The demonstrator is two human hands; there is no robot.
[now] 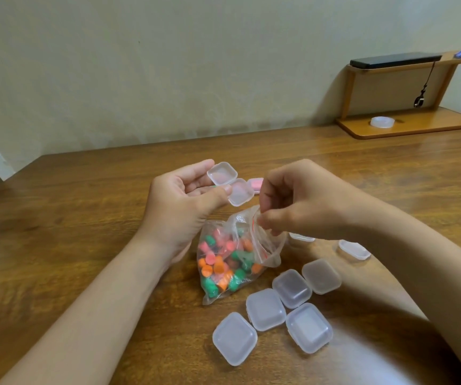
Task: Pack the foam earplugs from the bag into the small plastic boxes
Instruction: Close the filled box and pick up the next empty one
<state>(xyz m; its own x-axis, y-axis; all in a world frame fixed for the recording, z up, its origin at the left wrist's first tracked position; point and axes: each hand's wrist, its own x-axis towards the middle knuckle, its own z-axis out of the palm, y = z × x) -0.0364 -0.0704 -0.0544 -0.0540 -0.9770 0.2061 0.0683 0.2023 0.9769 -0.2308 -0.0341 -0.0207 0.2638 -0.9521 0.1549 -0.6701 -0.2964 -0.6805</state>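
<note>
A clear zip bag (pixel 268 245) of pink, orange and green foam earplugs (pixel 223 265) lies on the wooden table (pixel 85 218) between my forearms. My right hand (pixel 293 204) pinches the bag's open top edge and lifts it. My left hand (pixel 185 198) holds an opened small clear box (pixel 230 183) above the table, thumb on its hinge side, both halves showing. Several shut clear boxes (pixel 290 307) lie in a cluster near my right forearm. A shut box holding something pink (pixel 255 184) sits behind my hands.
Two more small boxes (pixel 354 249) lie under and beyond my right wrist. At the back right stands a wooden shelf (pixel 407 126) with a roll of clear tape (pixel 382 122) on its base and a black phone (pixel 396 61) on top. The wall runs along the table's far edge.
</note>
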